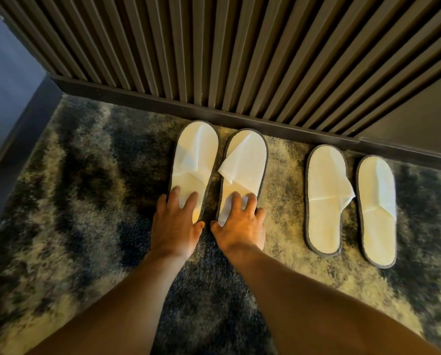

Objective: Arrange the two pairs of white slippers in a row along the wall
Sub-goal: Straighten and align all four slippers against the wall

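Slippers, four of them, white with dark grey edging, lie flat on the carpet (60, 201) with their toes toward the slatted wall (214, 47) and its dark baseboard (163, 103). The left pair sits close to the baseboard: the outer left slipper (195, 155) and the inner left slipper (245, 165) lie just beside each other, a narrow strip of carpet between them, the upper of the inner one creased into a loose fold at its open edge. The left hand (174, 221) rests palm down on the heel end of the outer left slipper, fingers spread and flat on the insole, gripping nothing. The right hand (240, 221) lies the same way on the heel of the inner left slipper, fingers splayed over the white cloth, thumb at the slipper's near edge; it presses rather than clasps. The two thumbs nearly meet over the gap. Well apart to the right lies the other pair, the inner right slipper (325, 201) and the outer right slipper (377, 211), untouched and side by side, set slightly farther from the baseboard.
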